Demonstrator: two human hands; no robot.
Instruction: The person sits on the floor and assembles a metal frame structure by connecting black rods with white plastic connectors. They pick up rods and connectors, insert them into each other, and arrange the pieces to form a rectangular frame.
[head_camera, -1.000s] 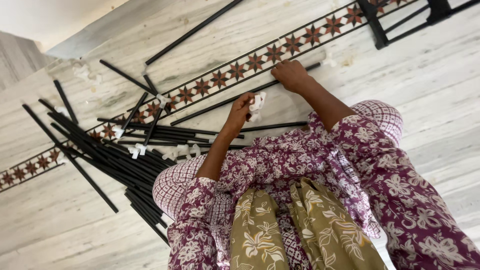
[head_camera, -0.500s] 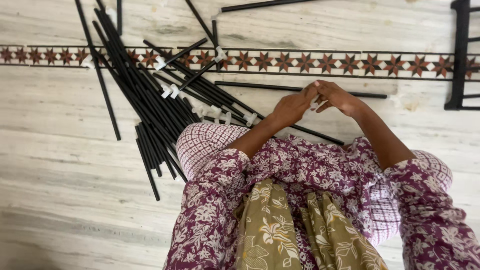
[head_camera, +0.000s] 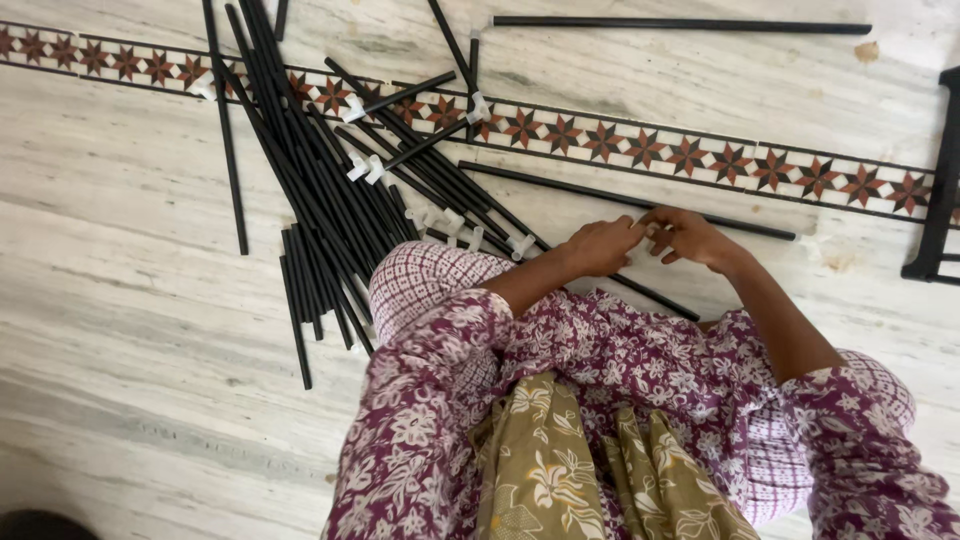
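Spreading across the whole view, a pale marble floor (head_camera: 130, 330) carries a patterned border strip (head_camera: 700, 155) of red-brown stars that runs from the upper left to the right edge. The person sits on it in a purple floral garment (head_camera: 620, 380) with an olive floral cloth (head_camera: 580, 470) draped down the middle. To the left of the knees lies a heap of long black rods (head_camera: 310, 190), crossing one another and fanning toward the upper left, some tipped with small white plastic connectors (head_camera: 365, 168). One separate black rod (head_camera: 680, 25) lies alone along the top edge, well apart from the heap, and part of a black frame (head_camera: 940, 190) shows at the right edge. A single black rod (head_camera: 560, 185) lies slanting across the floor in front of the person and passes under both hands. The left hand (head_camera: 600, 247) and the right hand (head_camera: 690, 238) meet over it, fingers curled together and touching; whether they actually grip the rod or some small piece between them cannot be told.
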